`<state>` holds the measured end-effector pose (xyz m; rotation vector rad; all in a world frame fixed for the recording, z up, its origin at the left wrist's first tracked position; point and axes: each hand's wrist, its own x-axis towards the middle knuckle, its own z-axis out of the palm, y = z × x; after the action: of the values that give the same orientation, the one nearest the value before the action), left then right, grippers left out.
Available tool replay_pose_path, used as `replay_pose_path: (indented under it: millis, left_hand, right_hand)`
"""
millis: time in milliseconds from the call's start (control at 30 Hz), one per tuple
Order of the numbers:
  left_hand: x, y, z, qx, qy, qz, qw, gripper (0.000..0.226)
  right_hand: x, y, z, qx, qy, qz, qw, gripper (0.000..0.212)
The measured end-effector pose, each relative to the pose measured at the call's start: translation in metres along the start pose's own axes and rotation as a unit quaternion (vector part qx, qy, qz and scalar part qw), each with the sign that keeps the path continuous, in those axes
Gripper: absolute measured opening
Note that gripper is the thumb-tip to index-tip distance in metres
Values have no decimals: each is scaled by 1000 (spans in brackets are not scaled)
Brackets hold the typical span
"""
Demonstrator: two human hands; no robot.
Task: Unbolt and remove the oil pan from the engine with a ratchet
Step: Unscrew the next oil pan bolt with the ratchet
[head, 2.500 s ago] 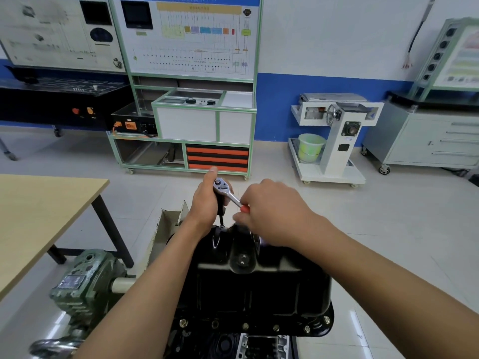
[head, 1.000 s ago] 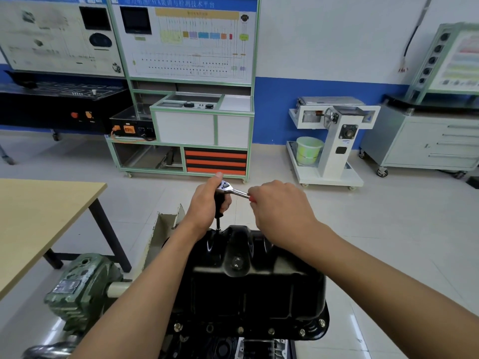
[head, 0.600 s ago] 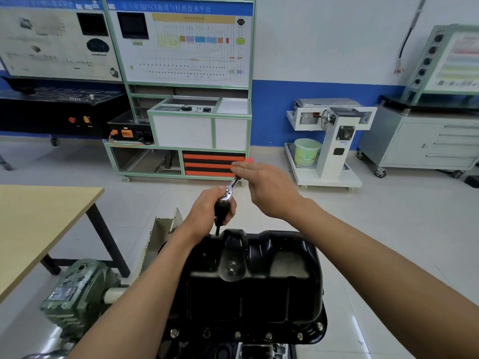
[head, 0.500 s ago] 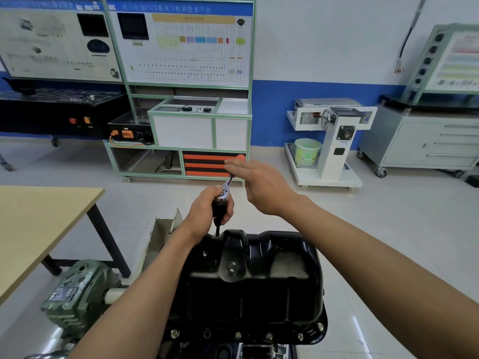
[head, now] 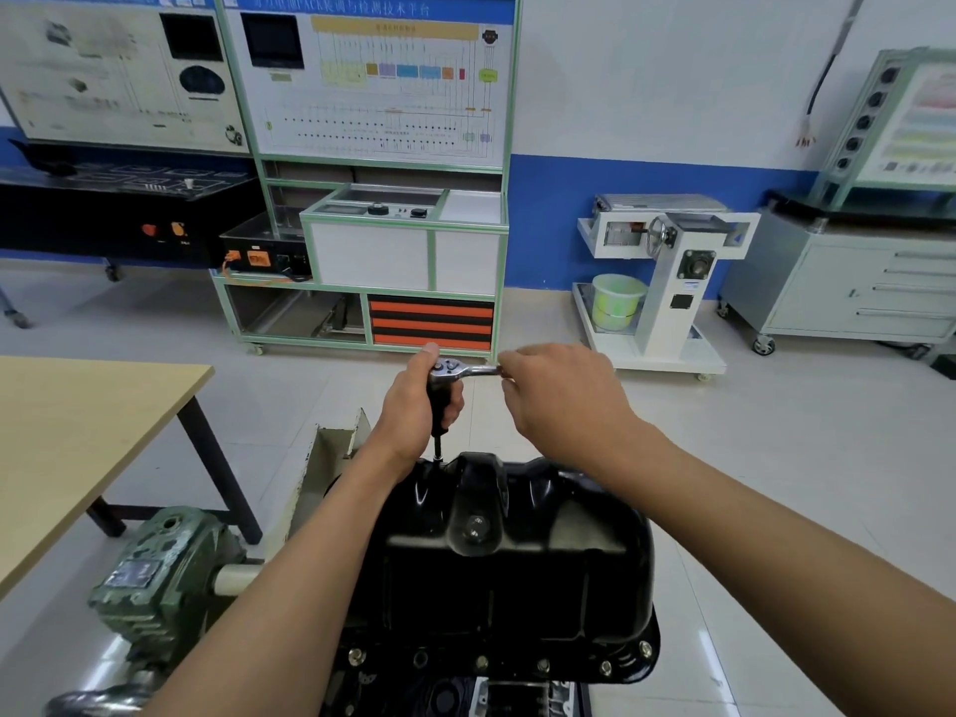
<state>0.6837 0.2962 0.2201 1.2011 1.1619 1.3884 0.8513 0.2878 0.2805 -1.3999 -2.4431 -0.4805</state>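
Bright, even light fills the room, and shadows are faint and soft. Pale glare streaks the glossy floor [head: 711,659] below and right of the right hand [head: 564,401]. The ratchet [head: 458,369] between the hands and the black pan [head: 517,577] beneath them both glint. The poster [head: 103,69] far up-left of the left hand [head: 414,406] is blurry, and straight lines bow far out to either side.

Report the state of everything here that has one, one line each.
oil pan, seated on the engine
near-flange bolts, several in place
ratchet, level, handle pointing right
extension, upright under the ratchet head, tip at the pan's far flange
left hand, grips the extension
right hand, holds the ratchet handle
orange drawers, closed
green bucket, upright
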Motion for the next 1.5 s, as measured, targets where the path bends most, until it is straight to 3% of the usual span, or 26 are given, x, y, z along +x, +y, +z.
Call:
replay_pose_path:
  millis: [300, 533, 900, 1133, 1233, 1333, 1500]
  left_hand:
    - [0, 1, -1, -4, 1, 2, 1000, 65]
    - [-2, 3, 1, -3, -33, 6, 999, 56]
    - [-3, 3, 2, 21, -107, 10, 994, 50]
    - [2, 3, 2, 12, -77, -5, 997, 63]
    - [2, 4, 2, 20, -52, -10, 998, 67]
    - [3, 3, 0, 13, -30, -23, 999, 65]
    - [5, 0, -3, 3, -9, -28, 1000, 67]
  right_hand:
    - [-33, -39, -20, 61, -63, 24, 996, 18]
    - [-13, -11, -14, 8, -40, 44, 998, 11]
    - [34, 10, 13, 72, -29, -31, 996, 24]
    - [52, 10, 20, 148, -32, -83, 985, 34]
    - [49, 10, 18, 112, -36, -61, 991, 28]
    - [41, 3, 7, 44, -49, -3, 998, 9]
    - [18, -13, -23, -21, -75, 30, 997, 19]
